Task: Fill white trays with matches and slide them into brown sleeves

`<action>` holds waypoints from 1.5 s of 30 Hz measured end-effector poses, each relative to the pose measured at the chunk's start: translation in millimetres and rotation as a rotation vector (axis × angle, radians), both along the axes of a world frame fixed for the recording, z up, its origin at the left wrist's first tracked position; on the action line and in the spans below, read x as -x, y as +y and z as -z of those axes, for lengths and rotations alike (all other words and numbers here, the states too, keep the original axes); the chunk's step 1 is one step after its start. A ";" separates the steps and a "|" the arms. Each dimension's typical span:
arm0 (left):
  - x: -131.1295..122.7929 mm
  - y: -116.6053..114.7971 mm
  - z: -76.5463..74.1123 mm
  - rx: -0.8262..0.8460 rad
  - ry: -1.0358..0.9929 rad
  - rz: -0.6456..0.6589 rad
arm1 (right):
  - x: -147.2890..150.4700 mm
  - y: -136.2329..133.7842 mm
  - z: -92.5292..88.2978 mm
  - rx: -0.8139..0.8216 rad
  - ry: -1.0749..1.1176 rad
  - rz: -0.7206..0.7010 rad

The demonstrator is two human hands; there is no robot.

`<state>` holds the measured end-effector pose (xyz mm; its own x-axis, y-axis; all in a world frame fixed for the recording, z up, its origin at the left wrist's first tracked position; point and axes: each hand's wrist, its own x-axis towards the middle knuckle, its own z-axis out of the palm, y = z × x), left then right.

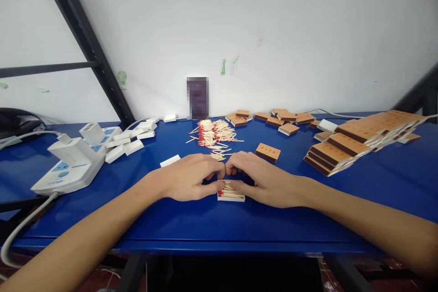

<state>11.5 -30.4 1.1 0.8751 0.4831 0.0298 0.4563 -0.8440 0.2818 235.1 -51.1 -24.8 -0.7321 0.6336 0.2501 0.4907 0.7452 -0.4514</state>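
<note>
A small white matchbox tray (232, 199) filled with red-tipped matches (230, 193) rests near the front of the blue table. My left hand (191, 176) has its thumb at the tray's left end, with its fingers curled by the far side. From the right, my right hand (262, 178) presses its thumb onto the matches, fingers bent inward in the same way. Both hands close around the tray, and their fingertips nearly meet behind it. Just beyond lies a heap of loose matches (215, 133). A closed matchbox (268, 152) sits past my right hand, and a white tray (170, 161) past my left.
Stacked matchbox sleeves (356, 141) occupy the right side, with several more matchboxes (284, 115) along the back. White trays (132, 138) are piled at left beside a power strip (73, 175) with plugs and cables. A pixelated dark panel (197, 98) leans against the wall.
</note>
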 end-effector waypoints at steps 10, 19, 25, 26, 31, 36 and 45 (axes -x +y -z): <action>-0.7 -2.6 -1.4 0.000 0.014 -0.009 | 0.6 -1.2 1.7 0.038 -0.007 0.031; -1.4 -2.5 -0.3 -0.024 0.017 -0.025 | -1.1 -1.4 1.0 0.055 -0.028 0.002; -1.3 -3.3 0.3 -0.043 0.019 -0.038 | -0.1 -2.4 2.6 0.037 -0.056 0.021; -1.3 -3.7 0.5 -0.045 0.022 -0.037 | 0.1 -2.8 2.3 0.034 -0.063 0.023; -1.7 -5.1 -0.8 -0.063 0.035 -0.029 | 0.9 -4.2 -0.3 -0.001 -0.078 0.022; 4.3 6.9 -2.5 -0.188 0.079 -0.042 | 0.7 0.2 1.2 0.028 -0.007 0.024; 18.2 31.1 7.1 -0.414 0.134 -0.200 | 2.0 27.3 5.8 -0.063 -0.166 0.247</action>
<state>-6.6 0.6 -6.0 0.7753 0.6139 0.1484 0.6307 -0.7648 -0.1316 233.1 -23.7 -30.6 -0.5921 0.7845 0.1844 0.7238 0.6183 -0.3064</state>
